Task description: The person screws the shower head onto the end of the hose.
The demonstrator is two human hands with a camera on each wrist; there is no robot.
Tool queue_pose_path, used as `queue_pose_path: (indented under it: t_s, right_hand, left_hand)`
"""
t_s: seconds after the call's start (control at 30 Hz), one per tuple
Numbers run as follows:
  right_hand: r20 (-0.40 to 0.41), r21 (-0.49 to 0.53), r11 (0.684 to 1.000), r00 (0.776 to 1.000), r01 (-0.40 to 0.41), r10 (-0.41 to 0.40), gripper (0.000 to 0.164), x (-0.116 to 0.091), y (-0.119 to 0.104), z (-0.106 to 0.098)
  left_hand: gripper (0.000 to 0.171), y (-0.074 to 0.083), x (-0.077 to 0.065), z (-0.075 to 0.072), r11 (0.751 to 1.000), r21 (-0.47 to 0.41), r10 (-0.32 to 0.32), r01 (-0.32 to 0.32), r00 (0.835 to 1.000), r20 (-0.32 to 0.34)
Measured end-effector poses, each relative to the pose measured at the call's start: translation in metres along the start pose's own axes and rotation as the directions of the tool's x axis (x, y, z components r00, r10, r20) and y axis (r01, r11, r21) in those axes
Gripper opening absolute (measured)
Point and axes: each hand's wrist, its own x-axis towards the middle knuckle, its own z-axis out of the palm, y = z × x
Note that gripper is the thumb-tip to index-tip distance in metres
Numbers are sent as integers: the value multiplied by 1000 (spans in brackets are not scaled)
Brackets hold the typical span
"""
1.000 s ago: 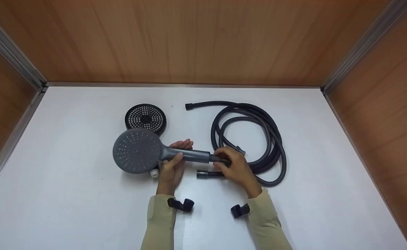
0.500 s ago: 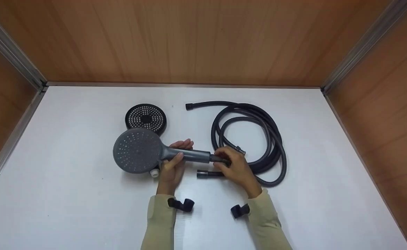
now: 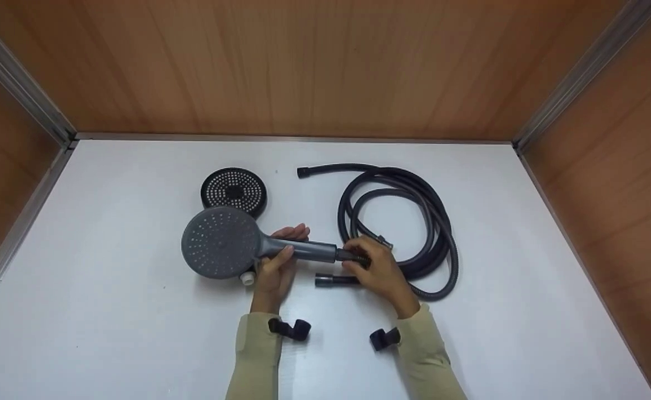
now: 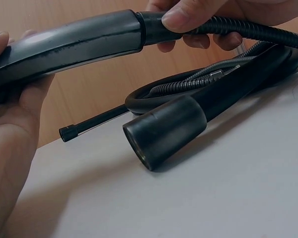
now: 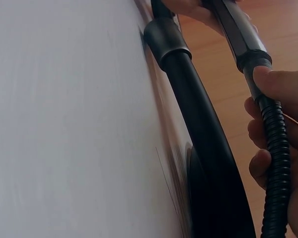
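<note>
While the left hand holds the grey, round-faced plastic shower head by its handle, thumb over it and fingers beneath, left of centre over the white table, the right hand pinches the smooth collar of a black ribbed hose against the handle's right end. A round black perforated disc lies on the far side, partly hidden; coiled black hosing lies right.

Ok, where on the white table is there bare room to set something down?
Bare: between the shower head and the left wall, and between the coiled hoses and the right wall. Crowded: the middle, around the left hand, right hand and perforated disc.
</note>
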Motion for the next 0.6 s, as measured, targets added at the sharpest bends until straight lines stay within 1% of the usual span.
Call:
queue_pose_path:
  t_s: [0.17, 0.33, 0.47, 0.6]
  right_hand:
    - [0, 12, 1000, 1000, 4, -4, 31, 1, 0, 0]
    - [-1, 11, 1000, 1000, -5, 5, 26, 1, 0, 0]
    - [7, 11, 1000, 1000, -21, 20, 24, 0, -1, 0]
    - [16, -2, 1000, 1000, -18, 18, 23, -1, -1, -1]
  left_hand:
    - [34, -1, 0, -1, 1000, -2, 9, -9, 1000, 18]
    - [34, -1, 1, -2, 1000, -24, 13, -12, 999, 37]
    - [33, -1, 1, -2, 1000, -26, 6, -5, 999, 38]
    - [33, -1, 0, -1, 1000, -23, -1, 2, 1000, 31]
